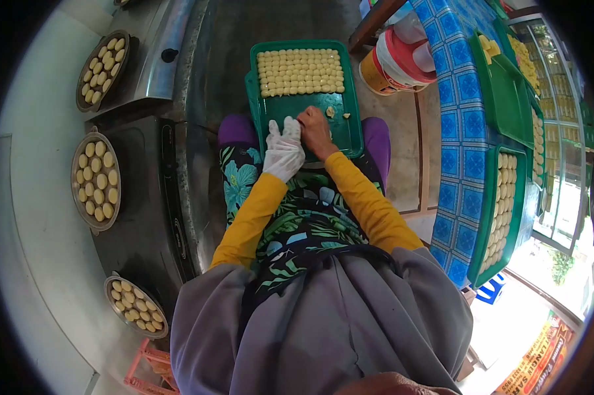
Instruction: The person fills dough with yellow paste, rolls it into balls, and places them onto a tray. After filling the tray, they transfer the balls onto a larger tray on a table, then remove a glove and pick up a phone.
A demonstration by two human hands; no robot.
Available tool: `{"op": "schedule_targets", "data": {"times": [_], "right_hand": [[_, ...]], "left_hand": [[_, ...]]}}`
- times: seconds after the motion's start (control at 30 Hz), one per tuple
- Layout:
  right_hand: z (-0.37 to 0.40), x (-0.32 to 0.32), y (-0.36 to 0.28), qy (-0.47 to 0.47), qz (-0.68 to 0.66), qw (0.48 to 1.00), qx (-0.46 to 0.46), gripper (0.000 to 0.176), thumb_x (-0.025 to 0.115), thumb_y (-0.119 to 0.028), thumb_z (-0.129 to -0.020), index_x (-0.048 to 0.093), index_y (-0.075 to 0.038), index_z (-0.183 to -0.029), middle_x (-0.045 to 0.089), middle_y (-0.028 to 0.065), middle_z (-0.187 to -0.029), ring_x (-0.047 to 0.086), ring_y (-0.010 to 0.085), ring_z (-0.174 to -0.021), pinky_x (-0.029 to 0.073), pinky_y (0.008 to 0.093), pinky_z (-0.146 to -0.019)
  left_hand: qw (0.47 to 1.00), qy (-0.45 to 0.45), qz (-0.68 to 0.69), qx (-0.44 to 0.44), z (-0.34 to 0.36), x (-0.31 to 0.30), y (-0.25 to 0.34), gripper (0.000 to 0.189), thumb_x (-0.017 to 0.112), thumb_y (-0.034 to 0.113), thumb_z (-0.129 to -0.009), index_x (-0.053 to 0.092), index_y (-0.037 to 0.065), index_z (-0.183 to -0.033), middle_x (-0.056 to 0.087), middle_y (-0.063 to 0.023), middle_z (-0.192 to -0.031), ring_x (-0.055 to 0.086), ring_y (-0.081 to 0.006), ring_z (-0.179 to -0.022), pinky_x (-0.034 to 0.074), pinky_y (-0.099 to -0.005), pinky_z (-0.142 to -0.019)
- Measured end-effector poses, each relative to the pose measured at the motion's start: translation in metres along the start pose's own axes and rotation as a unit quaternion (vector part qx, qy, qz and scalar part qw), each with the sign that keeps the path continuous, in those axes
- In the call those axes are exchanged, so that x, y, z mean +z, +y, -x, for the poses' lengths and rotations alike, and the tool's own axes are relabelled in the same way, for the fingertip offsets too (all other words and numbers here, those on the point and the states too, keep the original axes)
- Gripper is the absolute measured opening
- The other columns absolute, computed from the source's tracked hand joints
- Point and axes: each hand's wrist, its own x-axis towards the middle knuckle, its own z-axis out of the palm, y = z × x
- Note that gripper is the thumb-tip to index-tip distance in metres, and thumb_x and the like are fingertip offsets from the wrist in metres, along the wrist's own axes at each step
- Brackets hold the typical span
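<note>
The green tray [274, 108] lies across my lap, pale cookies [300, 71] filling its far half. My gloved left hand [284, 148] rests released on its bare near end. My bare right hand [315, 131] curls just beside it; whether it grasps anything I cannot tell.

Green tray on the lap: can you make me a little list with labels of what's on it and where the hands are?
Tray: green tray lying across the person's lap
On it: rows of pale dough pieces on the far half
Left hand: left hand in a white glove, on the tray's bare part
Right hand: right hand, bare, right beside it
Left side: round pans of similar pieces on a dark cooktop
Right side: blue tiled table with more green trays
</note>
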Motion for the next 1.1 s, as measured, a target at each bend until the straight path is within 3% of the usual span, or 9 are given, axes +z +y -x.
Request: {"op": "schedule_targets", "data": {"times": [0.07, 0.1, 0.27, 0.33, 0.53, 0.6, 0.67, 0.97, 1.1], "right_hand": [[0.01, -0.013, -0.012, 0.043, 0.163, 0.981, -0.093, 0.017, 0.068, -0.01, -0.069, 0.069, -0.009, -0.086, 0.055, 0.0114, -0.09, 0.052, 0.0311, -0.094, 0.042, 0.0432, -0.077], [0.013, -0.017, -0.01, 0.047, 0.174, 0.978, -0.108, 0.017, 0.066, -0.009, -0.068, 0.071, -0.011, -0.084, 0.054, 0.0095, -0.096, 0.047, 0.0295, -0.098, 0.04, 0.0426, -0.081], [-0.017, -0.035, 0.025, -0.02, 0.065, 0.989, -0.13, 0.032, 0.061, -0.002, -0.067, 0.072, -0.013, -0.095, 0.054, 0.0098, -0.098, 0.049, 0.0308, -0.094, 0.04, 0.0442, -0.08], [-0.039, -0.041, 0.016, 0.111, 0.198, 0.968, -0.108, 0.046, 0.059, 0.0, -0.07, 0.066, -0.014, -0.113, 0.055, 0.0134, -0.111, 0.05, 0.032, -0.101, 0.04, 0.0463, -0.084], [-0.069, -0.007, 0.007, 0.086, 0.316, 0.914, -0.238, 0.065, 0.057, -0.007, -0.082, 0.04, -0.02, -0.143, 0.043, 0.0239, -0.137, 0.043, 0.0367, -0.124, 0.035, 0.0533, -0.094], [-0.069, -0.002, 0.007, 0.092, 0.32, 0.913, -0.234, 0.065, 0.055, -0.009, -0.084, 0.037, -0.021, -0.145, 0.043, 0.0232, -0.138, 0.043, 0.0368, -0.125, 0.034, 0.0532, -0.095], [-0.075, -0.002, 0.007, 0.099, 0.327, 0.91, -0.235, 0.065, 0.054, -0.01, -0.086, 0.035, -0.022, -0.147, 0.043, 0.0226, -0.138, 0.043, 0.037, -0.125, 0.034, 0.0532, -0.096], [-0.064, 0.014, 0.011, 0.118, 0.32, 0.909, -0.242, 0.06, 0.049, -0.014, -0.089, 0.035, -0.022, -0.147, 0.042, 0.0231, -0.139, 0.045, 0.0388, -0.124, 0.034, 0.0557, -0.096], [-0.069, 0.011, 0.021, 0.112, 0.255, 0.921, -0.271, 0.057, 0.051, -0.016, -0.087, 0.042, -0.025, -0.143, 0.042, 0.0248, -0.139, 0.048, 0.0415, -0.123, 0.038, 0.0569, -0.096]], "left_hand": [[0.987, -0.124, -0.097, -0.029, -0.003, -0.01, 0.014, 0.061, 0.048, 0.027, -0.092, 0.036, -0.005, -0.142, 0.032, -0.0194, -0.151, 0.032, -0.0528, -0.133, 0.028, -0.0617, -0.108], [0.985, -0.156, 0.006, -0.066, -0.006, -0.006, 0.016, 0.068, 0.045, 0.035, -0.094, 0.025, -0.001, -0.148, 0.018, -0.0171, -0.157, 0.019, -0.0616, -0.133, 0.021, -0.0699, -0.106], [0.981, -0.1, 0.124, -0.109, -0.005, 0.009, 0.027, 0.068, 0.036, 0.046, -0.099, 0.02, 0.006, -0.152, 0.015, -0.0123, -0.159, 0.01, -0.0555, -0.139, 0.017, -0.0693, -0.107], [0.987, -0.1, 0.091, -0.089, -0.006, 0.014, 0.03, 0.071, 0.032, 0.052, -0.099, 0.018, 0.008, -0.152, 0.015, -0.0102, -0.159, 0.009, -0.0537, -0.141, 0.015, -0.0685, -0.108], [0.98, -0.098, 0.132, -0.11, -0.013, 0.019, 0.024, 0.068, 0.031, 0.053, -0.098, 0.022, 0.013, -0.152, 0.016, -0.0057, -0.16, 0.008, -0.0507, -0.142, 0.01, -0.0662, -0.111], [0.974, -0.098, 0.169, -0.112, -0.007, 0.02, 0.018, 0.066, 0.032, 0.051, -0.098, 0.024, 0.014, -0.152, 0.017, -0.0057, -0.16, 0.007, -0.0521, -0.142, 0.008, -0.0675, -0.11], [0.948, -0.003, 0.297, -0.112, -0.004, 0.018, 0.013, 0.062, 0.037, 0.046, -0.097, 0.03, 0.015, -0.15, 0.023, -0.0056, -0.158, 0.01, -0.051, -0.141, 0.008, -0.0671, -0.111], [0.973, -0.058, 0.173, -0.139, -0.007, 0.008, 0.017, 0.052, 0.048, 0.031, -0.093, 0.042, 0.013, -0.141, 0.035, -0.0082, -0.152, 0.022, -0.0482, -0.138, 0.021, -0.0609, -0.11], [0.95, 0.153, 0.238, -0.136, 0.0, 0.018, 0.019, 0.05, 0.052, 0.011, -0.077, 0.054, 0.011, -0.128, 0.058, -0.0112, -0.128, 0.049, -0.0378, -0.12, 0.038, -0.0493, -0.1]]}}
